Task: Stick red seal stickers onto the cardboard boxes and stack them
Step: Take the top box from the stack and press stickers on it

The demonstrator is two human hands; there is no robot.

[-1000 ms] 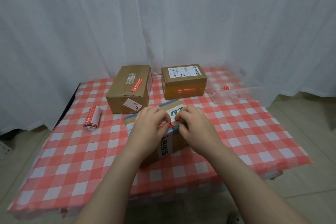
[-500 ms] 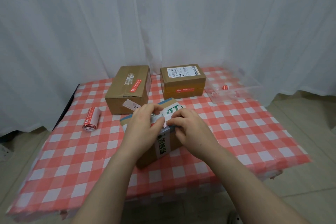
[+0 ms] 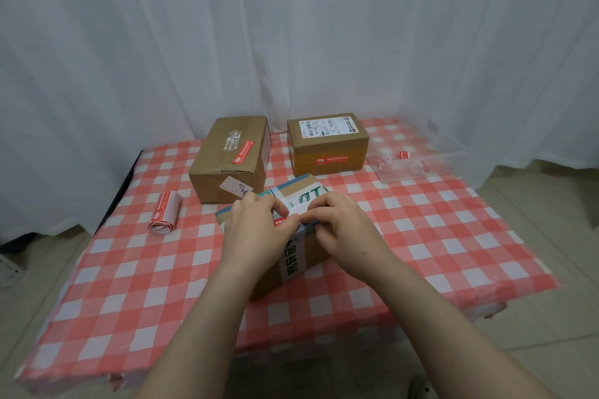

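A cardboard box with green-and-white tape (image 3: 299,249) lies at the table's middle, near me. My left hand (image 3: 256,230) and my right hand (image 3: 343,230) both press down on its top, fingertips meeting over a red seal sticker (image 3: 281,222) that shows only as a sliver between them. Two more cardboard boxes stand behind: the left box (image 3: 227,162) has a red sticker on top, the right box (image 3: 327,146) has one on its front face. A roll of red stickers (image 3: 164,211) lies at the left.
The table wears a red-and-white checked cloth (image 3: 437,236). A clear plastic sheet with red sticker scraps (image 3: 408,162) sits at the back right. White curtains hang close behind the table. Tiled floor lies to either side.
Both hands slid slightly back and down across the near box's top, flattening the red sticker; the sticker is now mostly covered by the fingers. The other boxes have not moved.
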